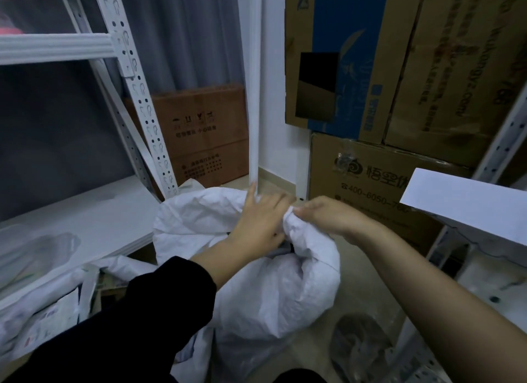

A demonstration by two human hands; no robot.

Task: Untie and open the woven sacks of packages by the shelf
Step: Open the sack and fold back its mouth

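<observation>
A white woven sack (265,294) stands on the floor in front of me, its top crumpled and bunched. My right hand (328,216) grips a gathered fold of the sack's mouth at its right rim. My left hand (259,220) lies over the sack's top just left of that fold, thumb raised, fingers reaching into the bunched fabric; what the fingertips hold is hidden. A dark gap shows below both hands. A second white sack (40,322) with labelled packages lies at the lower left.
A white metal shelf (85,214) with a perforated upright (137,97) stands at the left. Stacked cardboard boxes (370,183) fill the right, a brown box (205,137) sits at the back. A white board (467,203) juts in from the right.
</observation>
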